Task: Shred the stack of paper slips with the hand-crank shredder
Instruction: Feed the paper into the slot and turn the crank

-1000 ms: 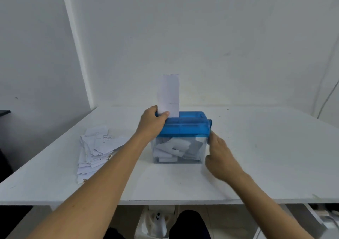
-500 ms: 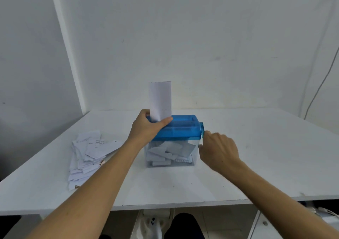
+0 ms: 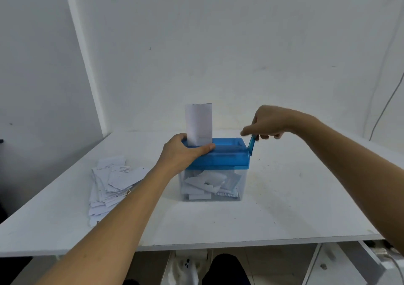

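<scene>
Left hand (image 3: 183, 153) is clamped on the shredder (image 3: 223, 160), over the left end of its blue lid, thumb laid across the top. Right behind that thumb a white slip (image 3: 199, 123) stands upright in the slot. Right hand (image 3: 265, 121) is up past the lid's far end, gripping the crank (image 3: 252, 143), which points upward. Under the left hand, the clear bin (image 3: 242, 188) holds cut paper. The stack of slips (image 3: 109, 184) lies on the table (image 3: 284, 208) just left of the left forearm.

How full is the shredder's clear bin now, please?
Partly full: paper pieces lie in the clear bin, with space above them.
</scene>
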Available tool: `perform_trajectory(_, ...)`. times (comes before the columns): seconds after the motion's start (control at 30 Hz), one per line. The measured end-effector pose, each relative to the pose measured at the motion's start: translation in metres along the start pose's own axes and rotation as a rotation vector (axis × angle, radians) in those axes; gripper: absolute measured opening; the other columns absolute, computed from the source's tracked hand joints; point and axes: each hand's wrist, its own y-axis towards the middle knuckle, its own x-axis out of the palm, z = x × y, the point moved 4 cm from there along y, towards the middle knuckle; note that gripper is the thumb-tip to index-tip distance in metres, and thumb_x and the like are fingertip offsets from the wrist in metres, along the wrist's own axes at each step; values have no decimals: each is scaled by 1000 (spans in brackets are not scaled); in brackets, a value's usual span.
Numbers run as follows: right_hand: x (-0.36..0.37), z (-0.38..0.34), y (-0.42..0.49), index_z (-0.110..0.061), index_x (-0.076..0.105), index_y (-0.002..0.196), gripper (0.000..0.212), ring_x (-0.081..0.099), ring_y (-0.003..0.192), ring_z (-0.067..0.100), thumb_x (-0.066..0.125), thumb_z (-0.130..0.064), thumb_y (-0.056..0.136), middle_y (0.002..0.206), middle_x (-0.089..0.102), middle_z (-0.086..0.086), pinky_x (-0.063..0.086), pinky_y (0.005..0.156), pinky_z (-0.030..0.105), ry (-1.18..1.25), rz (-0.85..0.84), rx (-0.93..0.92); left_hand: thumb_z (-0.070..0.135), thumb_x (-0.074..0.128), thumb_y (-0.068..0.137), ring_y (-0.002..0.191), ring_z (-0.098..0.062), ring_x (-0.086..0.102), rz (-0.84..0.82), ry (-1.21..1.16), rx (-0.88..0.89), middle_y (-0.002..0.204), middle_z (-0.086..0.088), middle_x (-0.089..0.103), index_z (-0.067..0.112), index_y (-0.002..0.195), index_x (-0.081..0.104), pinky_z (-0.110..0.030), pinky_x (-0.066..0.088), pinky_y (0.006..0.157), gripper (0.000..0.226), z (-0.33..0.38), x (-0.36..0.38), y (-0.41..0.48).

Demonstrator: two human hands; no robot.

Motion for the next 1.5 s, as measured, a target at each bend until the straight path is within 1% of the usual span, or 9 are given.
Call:
perform_trajectory(0.1, 6, 6, 12, -13, 64, 79, 41, 58, 57, 17, 66, -53, 88, 70, 67, 2, 47, 52, 27, 136, 262, -62, 66, 82, 65, 107, -14, 57, 0, 6, 7, 125, 9, 58, 21, 135, 53, -27, 46, 85, 88, 0, 1, -1)
perform_trajectory(0.27, 33, 19, 30, -14, 51, 77, 38, 48, 63, 14, 70, -46, 88, 70, 55, 0, 45, 61, 33, 476, 507, -27, 66, 82, 64, 108, -14, 56, -13, 3, 5, 123, 10, 57, 22, 133, 52, -27, 46, 85, 87, 1, 2, -5)
perform_trajectory(0.57, 122, 44, 41, 0, 70, 94, 50, 52, 78, 24, 68, -50, 91, 84, 62, 12, 47, 71, 37, 1101, 225, 281, 74, 78, 43, 107, -11, 58, -105, -22, 33, 121, 10, 59, 26, 129, 51, -24, 50, 81, 102, 6, 3, -9)
perform_trajectory(0.7, 154, 46, 23, -8, 58, 77, 30, 48, 64, 19, 53, -23, 102, 71, 57, 8, 43, 58, 30, 1085, 311, 342, 77, 79, 38, 111, -13, 58, -132, -14, 50, 122, 11, 59, 27, 130, 51, -30, 53, 89, 108, 4, 2, -11)
perform_trajectory(0.87, 163, 43, -20, -7, 58, 74, 39, 44, 54, 17, 49, -32, 103, 64, 58, 5, 39, 50, 26, 1049, 388, 261, 78, 77, 39, 107, -10, 58, -102, -6, 50, 122, 10, 58, 27, 129, 51, -27, 52, 85, 106, 5, 2, -12)
perform_trajectory(0.97, 155, 44, -48, -11, 69, 93, 30, 52, 55, 18, 48, -30, 104, 75, 69, 10, 45, 50, 24, 1002, 297, 197, 75, 77, 42, 107, -11, 57, -93, -4, 42, 122, 10, 57, 27, 129, 50, -25, 49, 81, 103, 5, 2, -13)
perform_trajectory(1.1, 130, 45, -79, -10, 69, 89, 30, 59, 58, 19, 53, -33, 102, 71, 68, 9, 48, 54, 26, 981, 194, 53, 74, 78, 42, 104, -9, 57, -98, -16, 41, 121, 10, 58, 26, 128, 51, -22, 48, 76, 103, 7, 3, -14)
perform_trajectory(1.3, 77, 28, -97, -12, 63, 84, 34, 61, 59, 14, 64, -46, 89, 73, 64, 3, 52, 52, 20, 703, 503, -233, 71, 79, 45, 108, -14, 57, -124, 29, 54, 121, 8, 58, 24, 131, 50, -18, 45, 70, 102, 10, 1, -15)
perform_trajectory(1.5, 58, 27, -42, -16, 50, 103, 33, 64, 84, 22, 65, -43, 92, 97, 58, 4, 56, 54, 25, 878, 696, -221, 70, 78, 46, 110, -14, 55, -119, 10, 64, 124, 8, 56, 22, 136, 48, -20, 46, 75, 107, 9, 2, -15)
